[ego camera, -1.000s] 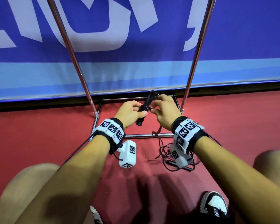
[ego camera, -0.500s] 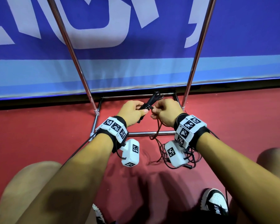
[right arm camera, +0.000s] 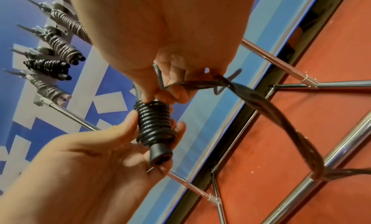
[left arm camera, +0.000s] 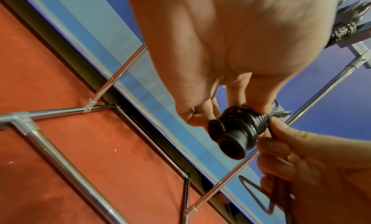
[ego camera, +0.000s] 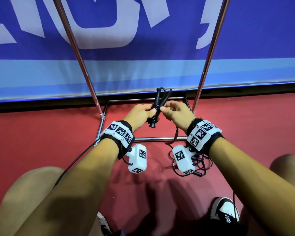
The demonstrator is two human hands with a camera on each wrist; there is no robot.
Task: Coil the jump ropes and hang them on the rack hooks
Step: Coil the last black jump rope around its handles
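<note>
Black jump rope point(ego camera: 155, 111), both hands gripping

Both forearms reach forward, wrists close together. The left hand point(ego camera: 140, 113) curls around the bundled jump rope point(ego camera: 156, 109). The right hand point(ego camera: 175, 113) pinches the cord just beside it.

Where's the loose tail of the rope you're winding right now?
In the right wrist view the loose cord runs from the right hand down over the rack's base bar; the rest lies piled on the red floor under that wrist.
</note>
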